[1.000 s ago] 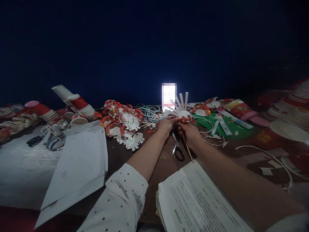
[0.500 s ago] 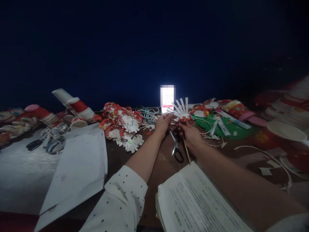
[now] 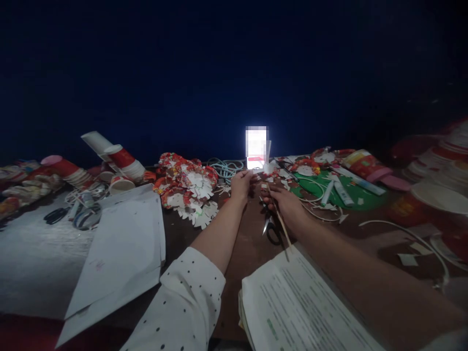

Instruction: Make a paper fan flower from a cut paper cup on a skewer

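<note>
My left hand (image 3: 241,185) is closed in a pinch near the lit screen. At its fingertips shows a pale cut paper cup piece (image 3: 269,166), one strip upright; its outline is blurred against the glow. My right hand (image 3: 287,202) grips a thin wooden stick (image 3: 281,217), which slants down toward the printed booklet (image 3: 296,297). The stick's upper tip stands apart from the paper piece. Black-handled scissors (image 3: 272,234) lie on the brown table just below my right hand, their blades partly hidden by it.
The bright phone screen (image 3: 256,141) stands at the back. Cut red-and-white paper flowers (image 3: 190,183) are heaped left of my hands. White sheets (image 3: 120,253) and stacked paper cups (image 3: 126,163) lie farther left. Glue tubes (image 3: 341,191) rest on a green sheet (image 3: 369,199) at right.
My hands have moved apart slightly. The fan of white strips has tilted and left my right fingers, which keep the stick. The view has shifted a little.
</note>
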A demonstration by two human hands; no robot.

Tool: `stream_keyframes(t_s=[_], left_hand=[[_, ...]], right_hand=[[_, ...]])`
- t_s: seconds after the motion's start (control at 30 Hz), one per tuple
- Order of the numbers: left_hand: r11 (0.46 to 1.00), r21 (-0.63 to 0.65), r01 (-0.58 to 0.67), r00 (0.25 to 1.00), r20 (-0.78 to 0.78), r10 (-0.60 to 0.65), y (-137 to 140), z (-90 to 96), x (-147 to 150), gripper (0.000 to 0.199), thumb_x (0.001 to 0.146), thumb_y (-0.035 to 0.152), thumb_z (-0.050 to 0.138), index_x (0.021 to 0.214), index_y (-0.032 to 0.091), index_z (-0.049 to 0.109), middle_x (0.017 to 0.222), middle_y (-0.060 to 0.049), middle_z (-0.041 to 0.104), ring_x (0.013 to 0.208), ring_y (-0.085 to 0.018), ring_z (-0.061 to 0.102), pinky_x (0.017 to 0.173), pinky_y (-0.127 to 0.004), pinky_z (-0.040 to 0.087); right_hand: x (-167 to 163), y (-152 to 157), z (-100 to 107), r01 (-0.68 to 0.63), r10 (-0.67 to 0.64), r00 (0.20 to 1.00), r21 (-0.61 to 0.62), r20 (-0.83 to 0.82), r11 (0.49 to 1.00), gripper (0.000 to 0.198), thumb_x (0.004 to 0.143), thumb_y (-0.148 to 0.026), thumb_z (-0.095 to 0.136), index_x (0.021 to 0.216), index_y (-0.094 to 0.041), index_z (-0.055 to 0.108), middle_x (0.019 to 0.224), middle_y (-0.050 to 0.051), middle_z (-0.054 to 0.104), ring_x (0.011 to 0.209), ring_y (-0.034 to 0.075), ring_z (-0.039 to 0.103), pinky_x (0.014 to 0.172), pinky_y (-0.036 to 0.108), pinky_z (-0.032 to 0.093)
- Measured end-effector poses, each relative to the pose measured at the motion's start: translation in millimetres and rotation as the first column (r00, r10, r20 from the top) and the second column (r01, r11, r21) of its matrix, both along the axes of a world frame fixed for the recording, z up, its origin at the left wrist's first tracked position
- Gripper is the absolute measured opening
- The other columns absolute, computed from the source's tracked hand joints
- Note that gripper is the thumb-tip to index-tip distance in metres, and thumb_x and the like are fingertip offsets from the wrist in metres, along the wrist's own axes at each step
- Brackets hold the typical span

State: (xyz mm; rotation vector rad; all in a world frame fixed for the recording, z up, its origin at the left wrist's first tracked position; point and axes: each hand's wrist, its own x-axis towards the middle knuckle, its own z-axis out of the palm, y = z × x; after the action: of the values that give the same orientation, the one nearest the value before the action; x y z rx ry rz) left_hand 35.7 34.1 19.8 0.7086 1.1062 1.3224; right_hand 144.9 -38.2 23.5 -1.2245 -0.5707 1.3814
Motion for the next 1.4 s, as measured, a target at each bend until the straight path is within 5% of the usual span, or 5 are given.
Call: stream_keyframes(t_s=[0.23, 0.43, 0.77, 0.97, 1.4], left_hand=[[0.981, -0.018, 0.195, 0.977, 0.097, -0.192, -4, -0.7, 5, 0.018, 0.087, 0.012, 0.06, 0.069, 0.015, 0.061, 0.057, 0.002, 0.057, 0.048, -0.006, 0.05, 0.05, -0.016, 0.04], [0.907, 0.047, 0.418, 0.885, 0.206, -0.418, -4, -7.4, 7, 0.008, 0.08, 0.017, 0.073, 0.079, 0.012, 0.066, 0.061, 0.001, 0.058, 0.05, -0.005, 0.052, 0.046, -0.014, 0.039], [0.945, -0.104, 0.311, 0.95, 0.073, -0.305, -8, -3.1, 6, 0.01, 0.082, 0.009, 0.069, 0.073, 0.011, 0.065, 0.062, -0.002, 0.065, 0.054, -0.007, 0.058, 0.05, -0.014, 0.044], [0.959, -0.135, 0.247, 0.968, -0.018, -0.252, -11, 3.2, 8, 0.018, 0.085, 0.008, 0.064, 0.068, 0.012, 0.063, 0.055, 0.0, 0.059, 0.049, -0.007, 0.054, 0.05, -0.018, 0.043], [0.942, -0.098, 0.32, 0.946, -0.019, -0.324, -10, 2.5, 7, 0.014, 0.086, 0.011, 0.064, 0.072, 0.011, 0.064, 0.063, -0.001, 0.064, 0.053, -0.007, 0.059, 0.05, -0.016, 0.043]], right_hand=[[-3, -3, 0, -0.061, 0.075, 0.99, 0.114, -0.116, 0.992, 0.017, 0.076, -0.011, 0.066, 0.092, -0.018, 0.067, 0.072, 0.0, 0.069, 0.049, 0.006, 0.056, 0.038, 0.012, 0.041], [10, 6, 0, -0.122, 0.16, 0.973, 0.213, -0.169, 0.969, 0.024, 0.07, -0.018, 0.072, 0.094, -0.02, 0.07, 0.073, -0.003, 0.067, 0.05, 0.004, 0.048, 0.039, 0.011, 0.034], [12, 10, -8, 0.005, 0.009, 0.998, 0.217, -0.061, 0.976, 0.017, 0.064, -0.018, 0.074, 0.08, -0.018, 0.07, 0.067, -0.002, 0.065, 0.051, 0.005, 0.046, 0.036, 0.011, 0.028], [13, 12, -8, -0.064, 0.056, 0.997, 0.176, 0.05, 0.982, 0.02, 0.063, -0.021, 0.075, 0.082, -0.018, 0.071, 0.067, -0.002, 0.065, 0.049, 0.005, 0.047, 0.035, 0.012, 0.027], [14, 13, -8, -0.02, 0.005, 0.99, 0.113, 0.138, 0.993, 0.016, 0.073, -0.016, 0.071, 0.089, -0.016, 0.074, 0.069, 0.0, 0.067, 0.05, 0.006, 0.051, 0.037, 0.013, 0.03]])
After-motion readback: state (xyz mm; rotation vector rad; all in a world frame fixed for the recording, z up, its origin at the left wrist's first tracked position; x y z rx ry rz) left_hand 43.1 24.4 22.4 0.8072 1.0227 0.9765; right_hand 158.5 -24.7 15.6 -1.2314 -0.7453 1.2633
